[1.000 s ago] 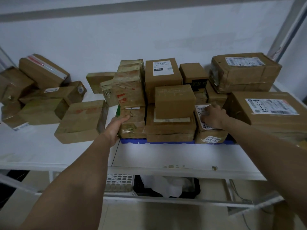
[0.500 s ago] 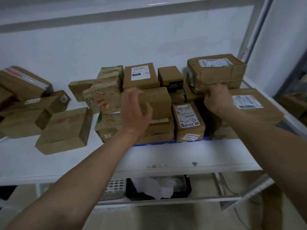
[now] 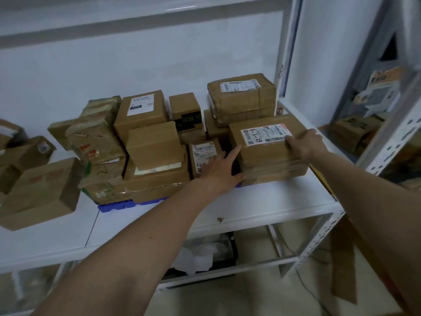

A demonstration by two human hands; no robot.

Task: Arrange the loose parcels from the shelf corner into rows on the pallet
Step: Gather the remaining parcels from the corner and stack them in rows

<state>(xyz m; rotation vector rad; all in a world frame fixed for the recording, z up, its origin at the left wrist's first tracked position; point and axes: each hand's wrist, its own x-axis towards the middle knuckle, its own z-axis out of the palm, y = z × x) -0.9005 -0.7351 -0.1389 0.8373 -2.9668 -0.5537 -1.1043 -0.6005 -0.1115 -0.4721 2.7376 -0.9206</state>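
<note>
Pale blue-white wall [image 3: 159, 65] behind white shelf board [image 3: 262, 201]. Perforated grey metal upright [image 3: 319, 242] at right. Beige floor [image 3: 227, 299] below; light dim, cool.

The white label [image 3: 266, 134] on the big front box [image 3: 271, 153] carries handwritten "4-3-24" (barcodes beside it, print too small to read). A handwritten "4" shows on the small box's label [image 3: 201, 151]; other labels are illegible.
</note>
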